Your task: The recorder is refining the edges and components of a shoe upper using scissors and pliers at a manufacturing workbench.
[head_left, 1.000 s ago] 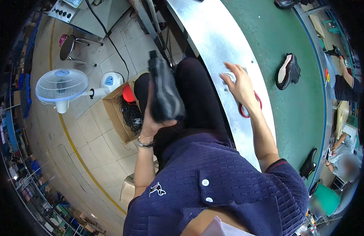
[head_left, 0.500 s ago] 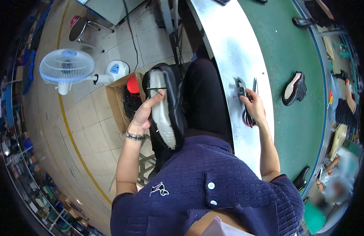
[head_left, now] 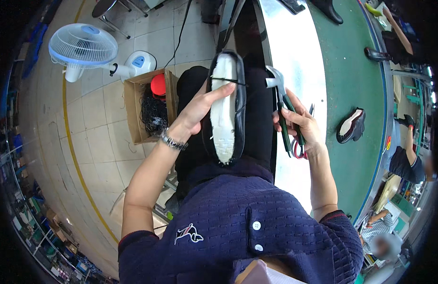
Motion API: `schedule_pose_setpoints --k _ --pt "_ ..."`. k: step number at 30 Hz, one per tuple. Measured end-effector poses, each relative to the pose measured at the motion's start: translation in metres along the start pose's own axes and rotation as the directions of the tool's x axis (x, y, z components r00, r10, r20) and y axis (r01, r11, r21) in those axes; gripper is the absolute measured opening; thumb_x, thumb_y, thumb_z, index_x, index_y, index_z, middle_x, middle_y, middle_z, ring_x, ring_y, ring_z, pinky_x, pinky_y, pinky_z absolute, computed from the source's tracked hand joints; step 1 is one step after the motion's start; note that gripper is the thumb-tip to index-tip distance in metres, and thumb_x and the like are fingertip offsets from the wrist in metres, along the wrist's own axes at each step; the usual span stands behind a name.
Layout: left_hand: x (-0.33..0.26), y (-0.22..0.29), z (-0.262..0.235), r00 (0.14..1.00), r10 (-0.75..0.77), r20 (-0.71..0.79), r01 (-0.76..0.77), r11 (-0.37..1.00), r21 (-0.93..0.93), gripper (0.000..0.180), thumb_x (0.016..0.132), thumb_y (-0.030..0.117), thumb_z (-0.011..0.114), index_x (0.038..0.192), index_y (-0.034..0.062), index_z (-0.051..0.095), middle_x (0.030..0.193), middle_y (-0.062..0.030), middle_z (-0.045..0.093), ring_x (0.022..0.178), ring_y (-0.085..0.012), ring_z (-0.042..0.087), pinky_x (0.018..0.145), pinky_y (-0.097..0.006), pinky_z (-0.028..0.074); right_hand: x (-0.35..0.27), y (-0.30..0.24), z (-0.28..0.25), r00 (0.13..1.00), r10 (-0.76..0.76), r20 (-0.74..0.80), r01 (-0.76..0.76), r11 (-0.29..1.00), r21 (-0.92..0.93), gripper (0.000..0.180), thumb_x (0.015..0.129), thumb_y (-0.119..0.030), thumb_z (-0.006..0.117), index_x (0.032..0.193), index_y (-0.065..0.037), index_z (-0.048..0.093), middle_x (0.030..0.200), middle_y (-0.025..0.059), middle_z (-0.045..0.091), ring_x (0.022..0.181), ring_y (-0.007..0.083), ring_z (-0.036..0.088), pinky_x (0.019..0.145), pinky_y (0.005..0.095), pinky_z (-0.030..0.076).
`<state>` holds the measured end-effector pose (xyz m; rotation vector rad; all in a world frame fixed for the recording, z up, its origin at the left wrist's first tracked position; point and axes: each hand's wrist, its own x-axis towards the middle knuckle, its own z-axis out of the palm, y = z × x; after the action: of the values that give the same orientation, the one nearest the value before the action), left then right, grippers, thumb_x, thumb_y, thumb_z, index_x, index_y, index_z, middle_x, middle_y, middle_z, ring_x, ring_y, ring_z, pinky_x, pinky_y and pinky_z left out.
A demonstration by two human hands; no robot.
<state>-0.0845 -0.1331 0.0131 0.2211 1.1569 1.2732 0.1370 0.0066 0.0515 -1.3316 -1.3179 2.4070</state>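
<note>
My left hand [head_left: 200,109] grips a black shoe [head_left: 239,113] without an outsole, its white underside [head_left: 222,130] turned up over my lap. The thumb presses on that underside, just below a thin black cord [head_left: 230,80] that crosses it. To the right, over the table's edge, my right hand [head_left: 302,123] is closed around a pair of lasting pincers [head_left: 276,80] with a silvery head and dark green handles. A red looped handle [head_left: 298,152], apparently of scissors, shows just below the right hand; the hand partly hides it.
A metal tabletop [head_left: 294,61] runs along my right, beside a green belt [head_left: 347,90] carrying another dark shoe [head_left: 350,125]. On the floor at left stand a cardboard box [head_left: 133,109] with black cords and a red lid, and a fan [head_left: 84,47]. Other people work at far right.
The pincers have come up off the tabletop in my right hand, moving left toward the shoe. My left hand has brought the shoe right and turned its underside more upward.
</note>
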Motion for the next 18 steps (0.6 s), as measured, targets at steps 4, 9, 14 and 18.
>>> schedule_pose_setpoints --k 4,9,14,18 --pt "-0.001 0.001 0.006 0.998 0.043 -0.049 -0.042 0.998 0.037 0.058 0.089 0.042 0.067 0.131 0.0069 0.048 0.112 -0.0049 0.060 0.099 -0.0126 0.060 0.086 -0.029 0.050 -0.001 -0.013 0.015 0.994 -0.039 0.101 0.045 0.997 -0.057 0.073 0.093 -0.009 0.055 0.155 -0.017 0.016 0.079 0.0099 0.054 0.071 0.0182 0.055 0.049 0.0202 0.030" --pt "-0.006 -0.010 -0.003 0.998 -0.038 -0.043 0.037 0.999 -0.018 0.062 0.089 0.038 0.067 0.135 0.0058 0.042 0.113 -0.0069 0.059 0.105 -0.0161 0.059 0.092 -0.032 0.048 -0.010 -0.018 0.021 0.995 -0.033 0.096 0.050 0.982 -0.181 0.073 0.093 -0.009 0.054 0.155 -0.014 0.015 0.080 0.0109 0.055 0.072 0.0182 0.055 0.060 0.0243 0.038" --pt "0.006 -0.024 -0.008 0.997 0.014 -0.072 -0.010 0.998 0.059 0.063 0.089 0.042 0.066 0.134 0.0023 0.046 0.121 -0.0099 0.060 0.112 -0.0180 0.057 0.100 -0.033 0.042 -0.004 -0.019 0.028 0.985 -0.035 0.171 0.089 0.944 -0.317 0.069 0.096 -0.010 0.052 0.154 -0.009 0.016 0.094 0.0113 0.067 0.081 0.0175 0.061 0.080 0.0282 0.045" --pt "0.003 -0.023 -0.020 0.996 0.074 -0.043 -0.063 0.973 0.222 0.057 0.093 0.033 0.063 0.136 -0.0011 0.046 0.127 -0.0110 0.057 0.113 -0.0173 0.055 0.100 -0.031 0.042 0.006 -0.028 0.037 0.971 0.050 0.234 0.053 0.909 -0.414 0.067 0.097 -0.012 0.053 0.153 -0.008 0.017 0.106 0.0147 0.068 0.093 0.0189 0.065 0.086 0.0310 0.048"
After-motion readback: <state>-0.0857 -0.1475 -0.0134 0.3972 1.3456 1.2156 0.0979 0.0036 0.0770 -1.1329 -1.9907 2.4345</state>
